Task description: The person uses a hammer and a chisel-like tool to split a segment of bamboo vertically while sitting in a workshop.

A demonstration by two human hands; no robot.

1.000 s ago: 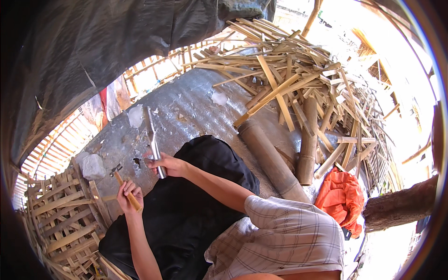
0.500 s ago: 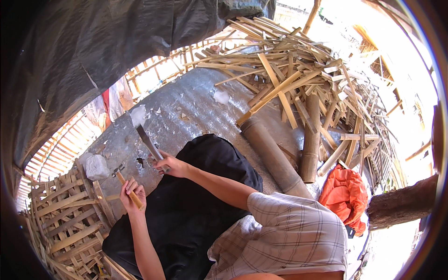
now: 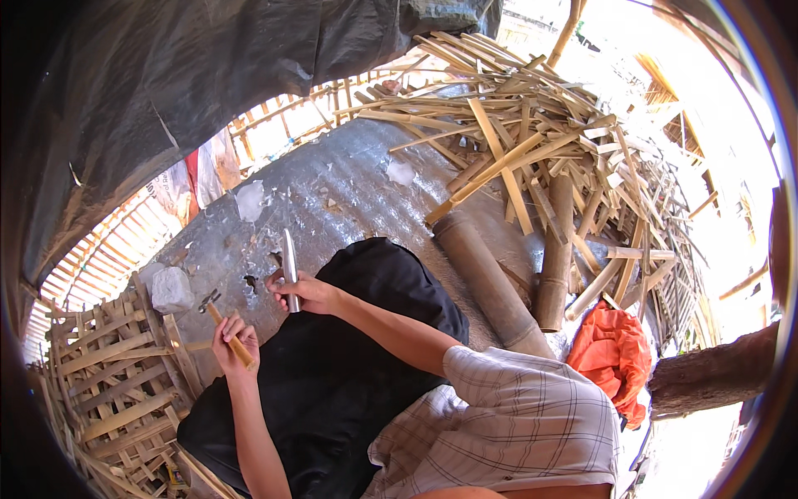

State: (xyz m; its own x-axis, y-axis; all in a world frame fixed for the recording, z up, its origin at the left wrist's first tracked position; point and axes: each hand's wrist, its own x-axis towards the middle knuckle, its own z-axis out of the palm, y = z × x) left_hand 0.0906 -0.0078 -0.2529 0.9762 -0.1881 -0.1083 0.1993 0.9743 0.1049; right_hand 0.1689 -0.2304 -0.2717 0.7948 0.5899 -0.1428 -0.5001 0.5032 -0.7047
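1. A corrugated metal sheet [image 3: 357,195] lies outdoors beside a heap of split bamboo strips [image 3: 532,141] and a woven bamboo panel [image 3: 108,374].
2. The left hand [image 3: 233,341] is wrapped around a small hammer [image 3: 223,324].
3. The right hand [image 3: 303,291] clasps a metal blade [image 3: 289,262], pointing up over the sheet, just right of the hammer.

Black tarp [image 3: 166,75] overhead, sunlit bamboo offcuts [image 3: 532,141] (heaped) beyond
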